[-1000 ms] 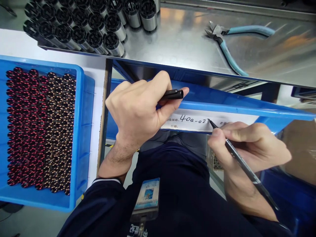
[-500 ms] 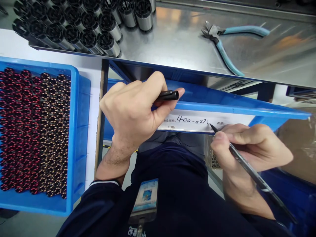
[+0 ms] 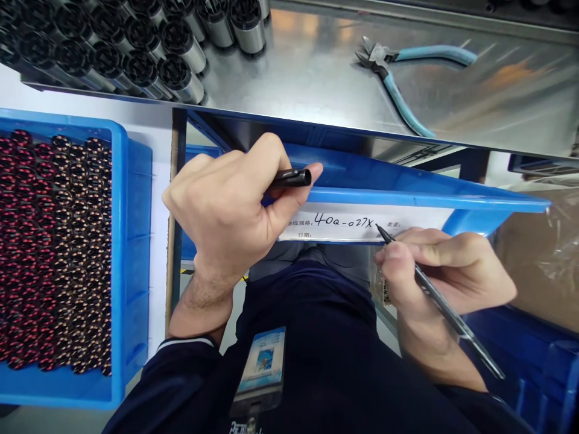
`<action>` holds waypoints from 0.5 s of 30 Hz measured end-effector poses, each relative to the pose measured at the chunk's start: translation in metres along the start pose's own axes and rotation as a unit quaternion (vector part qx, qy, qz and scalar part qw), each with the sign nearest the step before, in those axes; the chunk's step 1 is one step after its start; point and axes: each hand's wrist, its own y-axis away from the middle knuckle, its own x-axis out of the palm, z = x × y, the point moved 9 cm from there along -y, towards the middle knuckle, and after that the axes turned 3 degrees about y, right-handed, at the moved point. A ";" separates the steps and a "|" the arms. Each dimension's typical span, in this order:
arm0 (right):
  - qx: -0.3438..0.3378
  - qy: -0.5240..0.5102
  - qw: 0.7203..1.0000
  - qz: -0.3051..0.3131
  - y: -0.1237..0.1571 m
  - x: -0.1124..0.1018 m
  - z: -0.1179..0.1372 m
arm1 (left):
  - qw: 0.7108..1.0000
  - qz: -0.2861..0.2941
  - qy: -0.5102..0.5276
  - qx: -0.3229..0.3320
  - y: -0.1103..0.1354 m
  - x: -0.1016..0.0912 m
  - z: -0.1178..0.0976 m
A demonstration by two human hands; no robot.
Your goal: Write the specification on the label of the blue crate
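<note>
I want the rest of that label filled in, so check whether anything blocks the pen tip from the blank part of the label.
Nothing visible does. The right hand holds the pen with its tip at the label, just past the handwriting. The left hand, holding the pen cap, covers only the label's left end.

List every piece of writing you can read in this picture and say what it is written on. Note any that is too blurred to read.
"40Q-Q27X", handwritten, roughly: white label on the blue bin, at the pen tip.
Printed characters on that label: too small to read.
Badge print: blurred.
Light characters on the dark clothing: cut off, unreadable.
</note>
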 end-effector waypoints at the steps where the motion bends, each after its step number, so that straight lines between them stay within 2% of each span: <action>1: 0.001 0.002 1.000 -0.008 0.000 0.000 -0.002 | 1.000 -0.002 -0.001 -0.003 0.000 0.000 0.000; 6: -0.016 -0.007 0.999 -0.048 0.004 -0.005 -0.006 | 1.000 -0.002 0.000 -0.011 -0.002 0.001 0.001; 12: 0.042 0.012 0.997 -0.065 0.012 -0.008 -0.013 | 1.000 0.004 -0.015 -0.018 -0.003 0.002 0.002; 15: 0.019 0.011 0.998 -0.064 0.011 -0.007 -0.011 | 1.000 0.000 -0.006 -0.018 -0.003 0.002 0.002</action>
